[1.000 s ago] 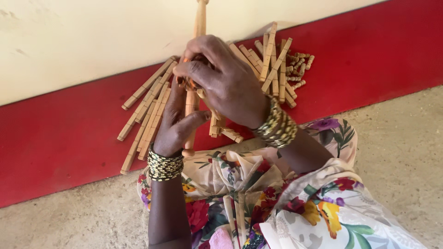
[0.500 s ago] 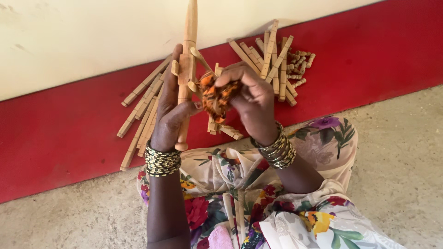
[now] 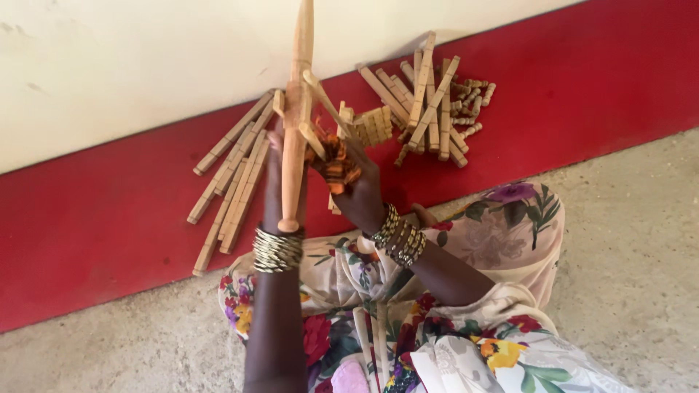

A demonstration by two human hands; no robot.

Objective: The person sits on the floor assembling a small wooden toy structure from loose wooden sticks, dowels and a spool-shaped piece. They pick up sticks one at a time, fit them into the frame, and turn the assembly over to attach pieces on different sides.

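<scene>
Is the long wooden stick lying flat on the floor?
No, the left hand holds the long wooden stick up off the floor, above the loose wooden slats.

Soft even daylight, slightly blurred

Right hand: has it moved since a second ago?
Yes. The right hand has come off the top of the wooden spindle and dropped toward the lap, compared against the stick pile by the wall.

Long turned wooden spindle point(image 3: 295, 124) upright between left hand point(image 3: 275, 182) and right hand point(image 3: 358, 191), orange-black striped fabric strip point(image 3: 333, 161) on its right, loose long wooden slats point(image 3: 231, 175) behind-left on red painted floor band point(image 3: 95, 218), stacked short wooden sticks point(image 3: 426, 102) behind-right.
</scene>
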